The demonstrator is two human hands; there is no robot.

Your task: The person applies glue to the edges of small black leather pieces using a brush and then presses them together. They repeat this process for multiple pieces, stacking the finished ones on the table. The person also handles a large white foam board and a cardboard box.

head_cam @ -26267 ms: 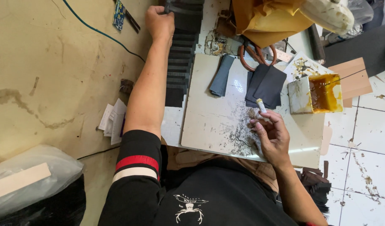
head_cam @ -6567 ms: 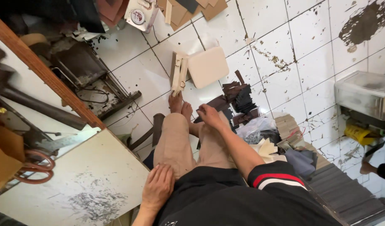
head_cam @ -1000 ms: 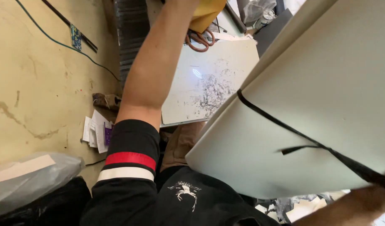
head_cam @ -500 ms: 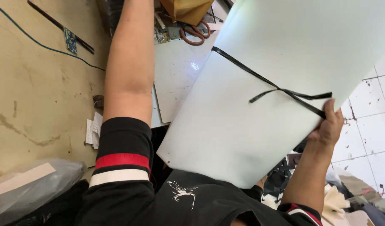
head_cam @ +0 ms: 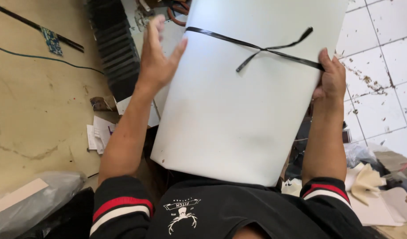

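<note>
Here, a large white bundle of sheets (head_cam: 239,110) is held up in front of the person's chest, between the two hands, and it covers most of the middle of the view. It is tied across its upper part by a thin black strap (head_cam: 256,46), which is knotted near the middle with two loose ends. The right hand (head_cam: 331,79) is closed on the right edge of the bundle, just where the strap reaches that edge, with the thumb lying on the front face. The left hand (head_cam: 158,55) is spread open, with the fingers apart; it is placed at the left edge of the bundle, and whether the palm really touches it cannot be told. Behind the bundle, a small part of the white bench (head_cam: 161,102) is seen, and orange-handled scissors (head_cam: 177,8) are lying at the top of it. To the left of the bench, a black ribbed block (head_cam: 115,48) is lying on the yellowish floor (head_cam: 35,110), and some small papers (head_cam: 99,135) are scattered near it. A blue cable (head_cam: 44,59) is running across this floor.
</note>
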